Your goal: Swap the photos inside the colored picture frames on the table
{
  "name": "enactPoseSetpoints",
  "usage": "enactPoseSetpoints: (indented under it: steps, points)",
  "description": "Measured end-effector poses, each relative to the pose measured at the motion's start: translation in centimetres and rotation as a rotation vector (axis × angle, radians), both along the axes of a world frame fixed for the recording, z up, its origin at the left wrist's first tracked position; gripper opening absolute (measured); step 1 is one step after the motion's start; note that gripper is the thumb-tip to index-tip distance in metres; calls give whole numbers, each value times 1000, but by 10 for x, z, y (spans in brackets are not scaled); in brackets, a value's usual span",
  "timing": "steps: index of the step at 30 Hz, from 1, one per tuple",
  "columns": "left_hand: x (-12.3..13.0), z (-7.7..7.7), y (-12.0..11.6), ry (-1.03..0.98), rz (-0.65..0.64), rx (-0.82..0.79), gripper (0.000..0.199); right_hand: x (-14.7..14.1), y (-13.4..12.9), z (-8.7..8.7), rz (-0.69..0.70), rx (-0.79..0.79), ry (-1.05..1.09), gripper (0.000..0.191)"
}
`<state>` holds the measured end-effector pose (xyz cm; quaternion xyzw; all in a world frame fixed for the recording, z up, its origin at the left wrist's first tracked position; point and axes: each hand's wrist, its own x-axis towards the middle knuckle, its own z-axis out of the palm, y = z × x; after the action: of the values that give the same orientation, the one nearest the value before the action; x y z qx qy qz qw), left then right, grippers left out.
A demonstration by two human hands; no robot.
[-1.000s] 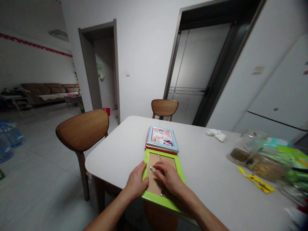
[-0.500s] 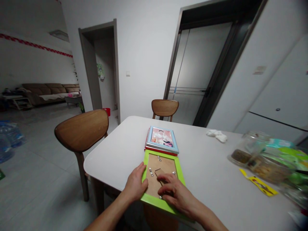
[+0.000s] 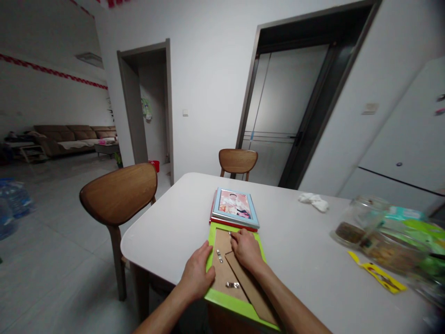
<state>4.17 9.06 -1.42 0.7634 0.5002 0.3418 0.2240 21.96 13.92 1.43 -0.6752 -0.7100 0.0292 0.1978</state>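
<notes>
A lime-green picture frame [image 3: 229,300] lies back side up at the near edge of the table, its brown backing board [image 3: 221,273] showing. My left hand [image 3: 196,272] grips the frame's left side, thumb on the rim. My right hand [image 3: 246,249] reaches over the backing, its fingers pinched at the small metal clip [image 3: 230,234] near the top. Other metal clips [image 3: 232,285] sit at the left and bottom of the backing. A brown stand flap [image 3: 251,288] slants out beneath my right forearm. Whatever lies under my right palm is hidden.
Beyond the green frame, a light-blue framed photo [image 3: 236,204] rests on a red frame [image 3: 231,224]. To the right are crumpled white tissue [image 3: 313,202], glass jars [image 3: 351,232], a yellow packet [image 3: 380,276] and green bags. Wooden chairs [image 3: 121,195] stand at the left and far side.
My right hand has moved away from me, from the lower middle of the backing to its top clip. The bottom clip and stand flap now show more. My left hand stays on the frame.
</notes>
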Motion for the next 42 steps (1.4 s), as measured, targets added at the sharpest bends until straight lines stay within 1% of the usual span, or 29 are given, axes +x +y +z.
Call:
enactPoseSetpoints:
  steps: [2,5,8,12,16,18,20,22,25,28,30,32,34,37,39,40,42]
  points:
    - [0,0,0,8,0,3,55,-2,1,-5,-27,11,-25,28]
    - [1,-1,1,10,1,-8,55,-2,0,-9,-25,10,-48,29]
    - [0,-2,1,-4,6,-19,56,-3,-1,-8,-14,6,-59,28]
    - [0,-3,1,-15,9,-18,56,-5,-6,-1,10,8,-57,28]
    - [-1,-5,1,-18,15,-20,56,-5,-28,5,41,30,-12,36]
    - [-1,-6,1,-22,18,-23,57,-4,-43,5,63,-8,30,39]
    - [0,-6,0,-28,21,-27,57,-3,-56,3,85,-45,50,38]
    - [0,-4,0,-34,24,-30,56,-3,-63,0,96,-45,59,34]
    - [0,0,-1,-43,25,-39,54,-4,-64,1,97,-26,99,30]
    - [0,6,-1,-118,28,-101,52,-3,-59,9,96,-42,105,23]
    - [2,12,-1,-174,36,-132,44,-3,-58,18,92,-28,97,20]
    - [6,19,-1,-216,46,-133,31,-5,-58,28,89,11,107,21]
    - [9,27,-1,-308,57,-137,22,-9,-61,38,97,50,143,23]
    - [6,35,3,-476,75,-194,22,-14,-65,49,146,69,239,27]
    - [-4,36,6,-551,96,-255,28,-9,-66,49,166,57,290,32]
    - [-11,35,8,-575,111,-281,30,-5,-65,46,151,48,298,35]
    - [-28,32,10,-619,142,-329,34,9,-64,35,69,18,275,40]
